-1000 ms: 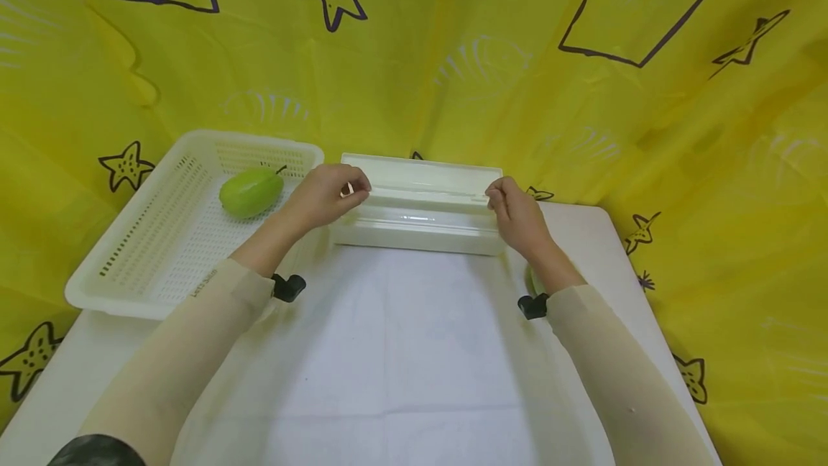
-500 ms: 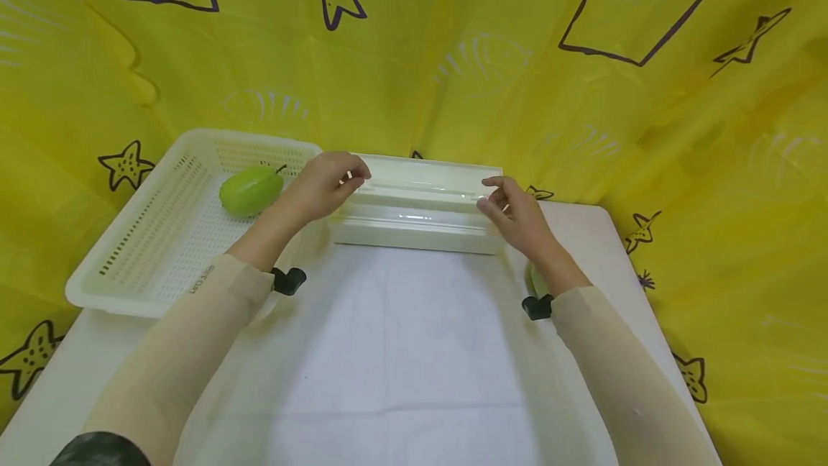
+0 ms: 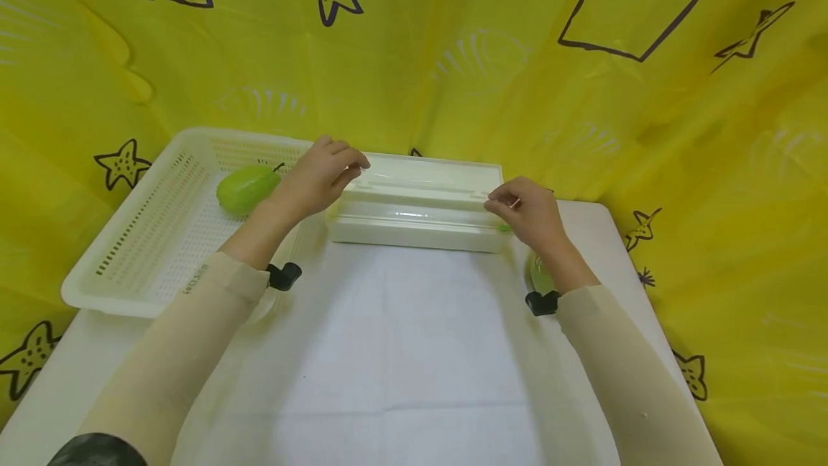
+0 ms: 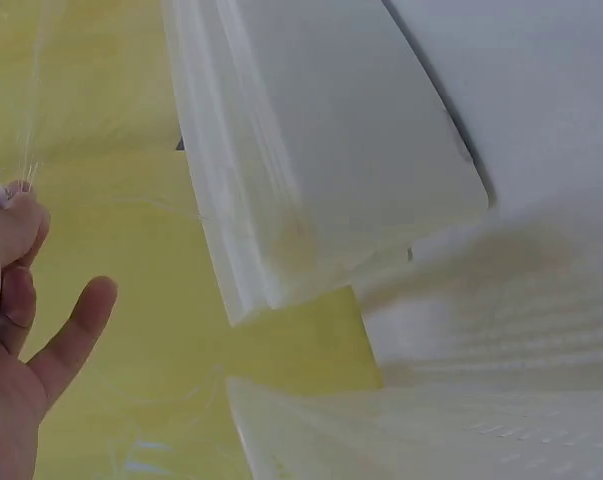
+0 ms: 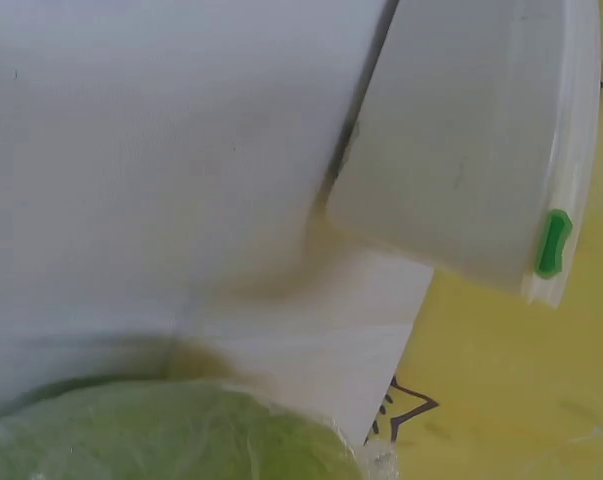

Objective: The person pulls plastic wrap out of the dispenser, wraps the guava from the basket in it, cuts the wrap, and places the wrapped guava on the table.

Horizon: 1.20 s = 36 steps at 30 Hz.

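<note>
A white cling film dispenser (image 3: 414,237) with its lid raised stands at the table's far edge. My left hand (image 3: 323,177) is at its left end, pinching the clear cling film (image 4: 29,125), which runs up from the fingertips in the left wrist view. Over the right end, my right hand (image 3: 532,216) has thumb and forefinger together at the film's edge; the film there is barely visible. Below those fingers shows a green slider (image 5: 554,243) on the dispenser's rim. The right wrist view does not show the right hand.
To the left, a white perforated basket (image 3: 80,293) holds a green pear-shaped fruit (image 3: 246,190) with a dark stem. Beside the right wrist lies a film-wrapped green fruit (image 5: 171,435). A yellow patterned curtain (image 3: 401,85) hangs behind the table.
My left hand has risen slightly at the dispenser's left end. The right hand's fingers spread apart half a second ago and are now pinched together, and the green slider has come into sight.
</note>
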Tool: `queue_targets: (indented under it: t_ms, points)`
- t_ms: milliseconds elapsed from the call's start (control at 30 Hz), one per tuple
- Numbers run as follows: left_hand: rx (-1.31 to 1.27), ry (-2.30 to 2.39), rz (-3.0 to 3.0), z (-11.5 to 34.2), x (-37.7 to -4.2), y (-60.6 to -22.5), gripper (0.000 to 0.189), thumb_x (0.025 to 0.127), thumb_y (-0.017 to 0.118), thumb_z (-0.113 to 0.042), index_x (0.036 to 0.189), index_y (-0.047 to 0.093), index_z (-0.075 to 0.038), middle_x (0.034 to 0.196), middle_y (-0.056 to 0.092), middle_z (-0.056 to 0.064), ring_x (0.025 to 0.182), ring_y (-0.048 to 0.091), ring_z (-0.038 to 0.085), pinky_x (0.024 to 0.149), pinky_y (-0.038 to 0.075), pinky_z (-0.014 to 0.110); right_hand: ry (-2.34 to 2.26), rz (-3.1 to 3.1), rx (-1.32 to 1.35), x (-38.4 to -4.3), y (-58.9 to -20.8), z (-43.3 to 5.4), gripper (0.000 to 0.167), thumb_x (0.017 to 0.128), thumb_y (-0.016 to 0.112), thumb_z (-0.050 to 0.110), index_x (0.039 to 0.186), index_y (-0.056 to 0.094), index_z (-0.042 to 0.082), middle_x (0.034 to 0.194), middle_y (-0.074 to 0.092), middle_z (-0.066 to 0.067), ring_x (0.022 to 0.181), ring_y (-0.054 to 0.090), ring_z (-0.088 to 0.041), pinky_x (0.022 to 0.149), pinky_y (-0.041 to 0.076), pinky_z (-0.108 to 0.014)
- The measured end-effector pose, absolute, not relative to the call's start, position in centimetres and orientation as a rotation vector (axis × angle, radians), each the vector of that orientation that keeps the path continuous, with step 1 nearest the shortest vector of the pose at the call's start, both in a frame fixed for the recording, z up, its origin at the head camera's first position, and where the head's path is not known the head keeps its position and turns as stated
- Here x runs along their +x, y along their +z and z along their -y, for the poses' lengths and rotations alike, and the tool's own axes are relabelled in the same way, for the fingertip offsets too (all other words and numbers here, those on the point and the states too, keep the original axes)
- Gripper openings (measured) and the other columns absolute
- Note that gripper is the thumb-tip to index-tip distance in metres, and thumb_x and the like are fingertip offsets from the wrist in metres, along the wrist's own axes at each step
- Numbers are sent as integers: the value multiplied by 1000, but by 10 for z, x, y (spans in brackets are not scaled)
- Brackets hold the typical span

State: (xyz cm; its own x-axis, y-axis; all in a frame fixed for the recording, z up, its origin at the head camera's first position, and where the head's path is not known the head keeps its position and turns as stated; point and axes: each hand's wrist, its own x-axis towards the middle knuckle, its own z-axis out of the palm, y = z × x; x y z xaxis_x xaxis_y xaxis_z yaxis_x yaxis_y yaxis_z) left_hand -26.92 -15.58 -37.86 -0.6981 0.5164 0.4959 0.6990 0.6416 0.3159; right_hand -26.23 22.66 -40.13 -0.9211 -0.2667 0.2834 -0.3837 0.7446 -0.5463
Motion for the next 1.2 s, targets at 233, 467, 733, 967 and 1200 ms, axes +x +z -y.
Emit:
queue_targets:
  t_ms: [233,467,733,967,1200]
  points:
    - [-782,-1100,2687,158,-264,-374,11,100,58,-6,104,65,0,104,68,15,99,63,30,88,52,45,1032,2772,576,-261,-393,-235,16,91,74,21,97,74,7,98,71,-7,89,65,-21,74,50,-15]
    - [-664,-1137,2627,158,-262,-372,13,100,61,-12,106,66,-2,99,70,12,91,66,27,79,53,40,991,2690,589,-260,-384,-235,17,95,70,21,101,76,7,98,75,-9,84,70,-23,73,50,-16]
    - [-662,-960,2495,159,-262,-367,10,95,66,-8,102,70,-2,96,73,12,84,63,28,77,52,41,944,2613,571,-262,-372,-229,16,94,70,18,101,76,5,96,76,-10,82,71,-24,72,48,-11]
    - [-756,-763,2338,160,-264,-364,11,94,66,-5,103,70,1,96,74,14,82,66,30,78,42,40,915,2531,607,-263,-366,-229,13,92,72,16,99,77,6,92,76,-7,76,70,-22,71,48,-9]
    - [-695,-879,2370,162,-259,-356,15,95,66,-6,107,72,1,97,74,14,83,62,29,78,44,40,941,2520,587,-262,-358,-228,13,91,74,16,98,78,6,93,76,-8,74,67,-8,70,48,-10]
